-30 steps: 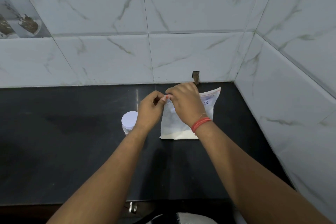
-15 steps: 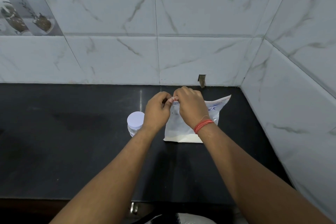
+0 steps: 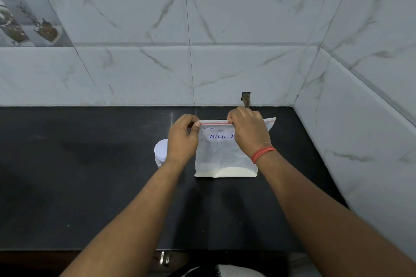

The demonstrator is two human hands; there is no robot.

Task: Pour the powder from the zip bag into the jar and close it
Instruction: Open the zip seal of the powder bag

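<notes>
Zip bag, one, stands upright on black surface, red seal strip on top running left-right, white powder settled at bottom. Left hand pinches seal's left end, right hand pinches mid-strip, covering label past "MILK". One jar, white lid, half hidden behind left wrist.

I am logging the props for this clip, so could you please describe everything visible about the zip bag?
The zip bag is clear, thin plastic with a red zip strip along its top and a white label handwritten "MILK", the rest hidden. White powder sits at its bottom. It stands upright on the black counter, right of the jar. The left hand pinches its top left corner; the right hand grips the top further right.
</notes>
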